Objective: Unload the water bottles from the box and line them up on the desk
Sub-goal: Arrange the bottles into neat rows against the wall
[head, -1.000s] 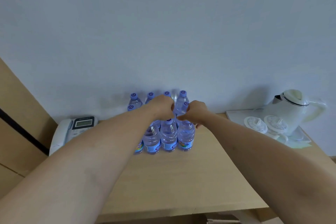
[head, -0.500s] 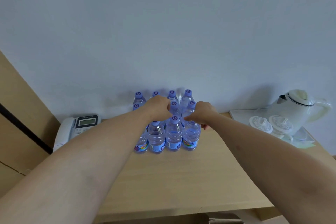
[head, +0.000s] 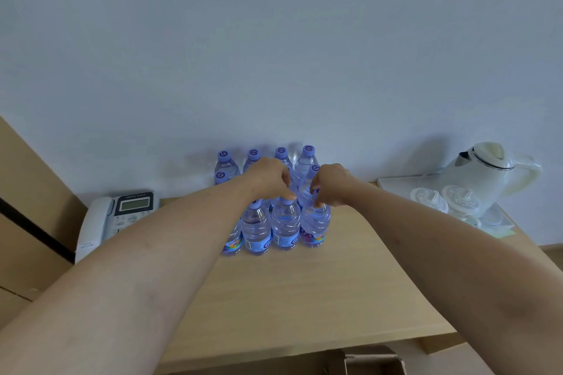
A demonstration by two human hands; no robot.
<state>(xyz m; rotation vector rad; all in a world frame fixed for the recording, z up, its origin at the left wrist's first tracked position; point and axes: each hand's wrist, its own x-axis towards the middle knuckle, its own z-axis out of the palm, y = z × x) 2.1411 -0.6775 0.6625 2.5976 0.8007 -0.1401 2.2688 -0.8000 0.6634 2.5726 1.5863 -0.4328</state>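
I note the water bottles (head: 285, 224) standing upright in tight rows on the worktop (head: 304, 292), against the wall. My left hand (head: 268, 178) pinches a front-row cap; my right hand (head: 330, 184) grips the neighbouring bottle's neck, apparently to square the row. The box (head: 370, 364) sits below the worktop edge.

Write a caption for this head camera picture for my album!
Two hands, left and right, pinch bottles lined up on a desk.
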